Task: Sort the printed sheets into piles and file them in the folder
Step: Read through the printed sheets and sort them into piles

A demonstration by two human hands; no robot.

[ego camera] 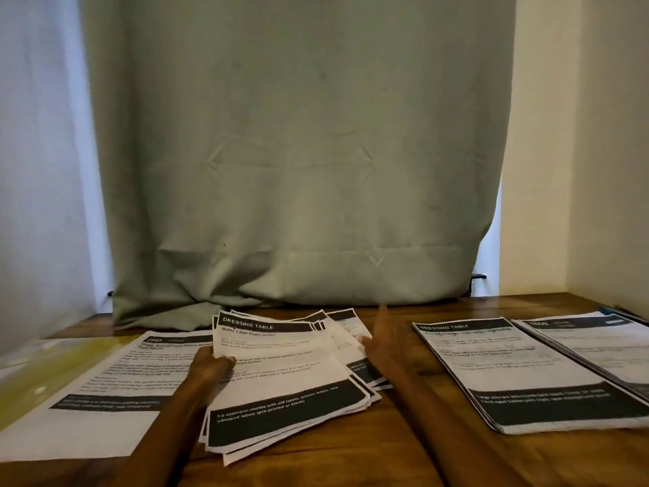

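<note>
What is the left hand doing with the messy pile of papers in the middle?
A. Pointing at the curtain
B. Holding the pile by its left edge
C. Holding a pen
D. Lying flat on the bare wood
B: the left hand grips the fanned middle pile at its left edge, its thumb on the top sheet, while the right hand is open with straight fingers just beside the pile's right side.

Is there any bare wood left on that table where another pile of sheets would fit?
Yes, two patches. One strip of table runs between the fanned middle stack and the neat pile to its right, though the right hand hovers there. The near edge in front of the stacks is also bare. The left side is crowded: a sheet overlaps the yellow folder.
</note>
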